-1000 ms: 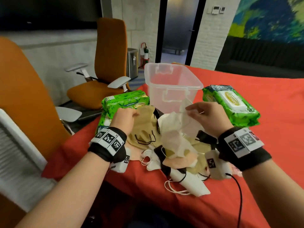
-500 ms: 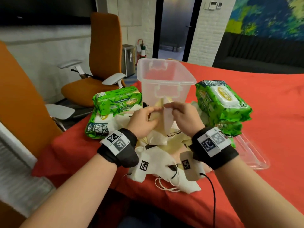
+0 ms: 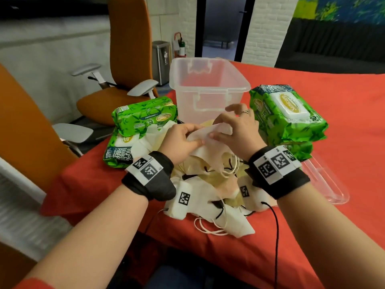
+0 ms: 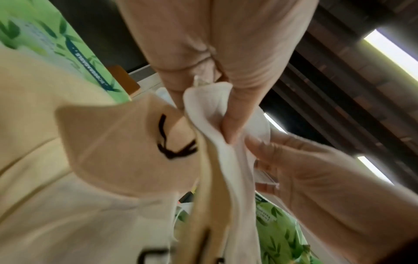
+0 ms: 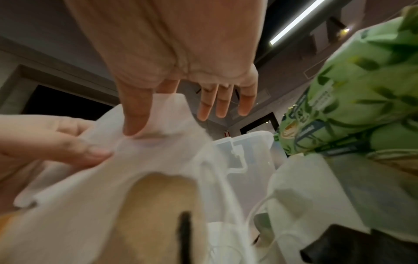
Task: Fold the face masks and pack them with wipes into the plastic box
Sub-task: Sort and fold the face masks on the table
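Both hands hold one white face mask above a heap of white, beige and peach masks on the red table. My left hand pinches its left end between thumb and fingers. My right hand pinches its right end with thumb and forefinger, the other fingers spread. The clear plastic box stands open just behind the hands. Green wipe packs lie to the left and to the right of it.
The clear box lid lies on the table at the right, under the right wipe packs. Orange office chairs stand past the table's left edge. A black cable runs from my right wrist toward me.
The two hands have come together on the white mask, which now lies folded flat and sideways between them instead of hanging open. The view has shifted closer to the box.
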Available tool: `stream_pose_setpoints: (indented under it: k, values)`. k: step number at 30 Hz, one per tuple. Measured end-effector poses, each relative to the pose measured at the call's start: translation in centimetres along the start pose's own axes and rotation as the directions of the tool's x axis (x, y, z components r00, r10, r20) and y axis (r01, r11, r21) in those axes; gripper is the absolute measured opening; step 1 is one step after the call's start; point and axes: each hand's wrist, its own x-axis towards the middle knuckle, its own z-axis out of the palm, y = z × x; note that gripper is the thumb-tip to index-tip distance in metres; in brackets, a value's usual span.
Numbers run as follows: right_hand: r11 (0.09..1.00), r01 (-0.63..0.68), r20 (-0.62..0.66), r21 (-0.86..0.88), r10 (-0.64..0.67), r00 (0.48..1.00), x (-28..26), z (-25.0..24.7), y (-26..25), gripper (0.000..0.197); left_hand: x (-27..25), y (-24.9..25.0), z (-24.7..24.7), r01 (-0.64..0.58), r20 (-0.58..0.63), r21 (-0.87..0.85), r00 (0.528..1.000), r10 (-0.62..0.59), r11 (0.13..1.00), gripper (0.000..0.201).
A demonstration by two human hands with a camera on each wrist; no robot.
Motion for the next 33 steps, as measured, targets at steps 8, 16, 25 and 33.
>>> stream_pose_setpoints:
  k: [8, 16, 25, 33]
  values:
    - [0.848, -0.05, 0.135, 0.527, -0.026, 0.99, 0.3, -0.5, 0.5, 0.023, -0.7, -0.9, -0.7, -0.013, 0.075, -0.227, 0.997, 0.031, 0.974, 0.041]
    - [0.742, -0.063, 0.034, 0.667, 0.055, 0.998, 0.4, -0.2, 0.4, 0.026, 0.0, -1.7, -1.6, 0.117, 0.133, -0.149, 0.986, -0.098, 0.982, 0.021]
    - [0.758, 0.01, -0.003, 0.652, -0.01, 1.0, 0.5, -1.1, 0.9, 0.033, 0.9, -1.6, -3.8, 0.26, -0.171, 0.671, 0.966, -0.196, 0.695, 0.058]
    - [0.769, 0.031, 0.027, 0.638, -0.063, 0.998, 0.6, 0.4, -0.9, 0.028, -0.1, 0.1, -2.2, -0.106, 0.071, -0.004, 0.992, 0.106, 0.994, 0.053]
